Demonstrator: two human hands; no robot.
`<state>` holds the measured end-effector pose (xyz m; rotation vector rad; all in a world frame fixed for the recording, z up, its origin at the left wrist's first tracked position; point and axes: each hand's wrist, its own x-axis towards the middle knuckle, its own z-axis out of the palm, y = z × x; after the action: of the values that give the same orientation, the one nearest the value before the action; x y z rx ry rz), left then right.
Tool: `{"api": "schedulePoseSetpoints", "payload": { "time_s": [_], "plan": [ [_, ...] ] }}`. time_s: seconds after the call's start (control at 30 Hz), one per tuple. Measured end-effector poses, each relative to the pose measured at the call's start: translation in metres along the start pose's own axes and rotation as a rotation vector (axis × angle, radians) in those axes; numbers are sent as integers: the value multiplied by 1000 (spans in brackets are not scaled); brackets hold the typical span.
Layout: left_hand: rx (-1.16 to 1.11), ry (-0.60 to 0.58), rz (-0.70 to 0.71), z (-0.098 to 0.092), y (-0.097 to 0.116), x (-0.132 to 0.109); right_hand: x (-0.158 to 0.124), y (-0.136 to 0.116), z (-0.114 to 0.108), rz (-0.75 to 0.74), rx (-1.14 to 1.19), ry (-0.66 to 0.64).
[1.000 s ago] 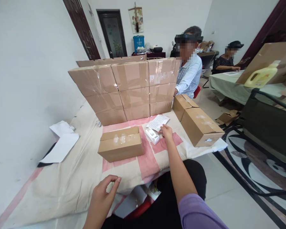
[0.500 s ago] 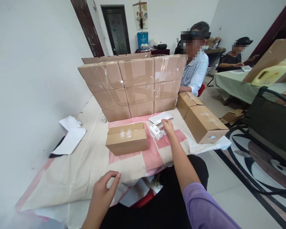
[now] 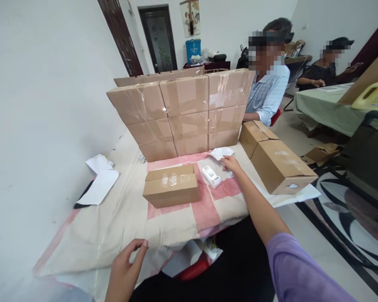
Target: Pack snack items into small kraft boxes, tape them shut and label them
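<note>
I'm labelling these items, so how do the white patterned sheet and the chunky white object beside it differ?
The patterned sheet is thin, while the white object is thick and compact. The sheet shows a fine repeating pattern; the object has a moulded, uneven top. The right hand's fingers touch the sheet, but not the object. Both are white.
</note>
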<state>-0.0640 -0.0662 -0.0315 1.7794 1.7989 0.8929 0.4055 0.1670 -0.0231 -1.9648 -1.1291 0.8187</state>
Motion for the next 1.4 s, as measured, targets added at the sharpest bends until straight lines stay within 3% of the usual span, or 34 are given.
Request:
{"api": "schedulePoseSetpoints", "payload": {
  "time_s": [0.13, 0.23, 0.27, 0.33, 0.37, 0.43, 0.53, 0.7, 0.87, 1.03, 1.17, 1.27, 1.4],
  "plan": [
    [-48, -24, 55, 14, 20, 4, -33, -21, -14, -180, -59, 126],
    [-79, -94, 77, 22, 31, 5, -91, -45, 0, -412, -43, 52],
    [-86, -109, 75, 24, 33, 5, -115, -51, 11, -529, -22, -49],
    [-101, -119, 57, 27, 38, 4, -165, -59, 39, -927, 40, -412],
    [-109, -116, 49, 28, 40, 4, -187, -60, 54, -1038, 18, -572],
    [-129, -114, 36, 30, 45, 2, -223, -58, 79, -1178, -66, -782],
    [-161, -134, 38, 33, 51, 0, -247, -52, 97, -1214, -97, -873],
    [-167, -158, 28, 41, 61, 5, -242, -47, 90, -1107, -95, -860],
    [-186, -140, -11, 56, 69, 15, -232, -42, 84, -989, -129, -753],
    [-187, -161, 25, 67, 69, 26, -218, -41, 76, -1016, -152, -664],
    [-211, -154, 31, 74, 62, 35, -200, -39, 58, -1034, -149, -452],
    [-221, -120, -10, 78, 49, 46, -178, -31, 47, -883, -62, -228],
    [-237, 146, -40, 85, 24, 72, -140, -15, 52, -685, 87, -32]
  ]
}}
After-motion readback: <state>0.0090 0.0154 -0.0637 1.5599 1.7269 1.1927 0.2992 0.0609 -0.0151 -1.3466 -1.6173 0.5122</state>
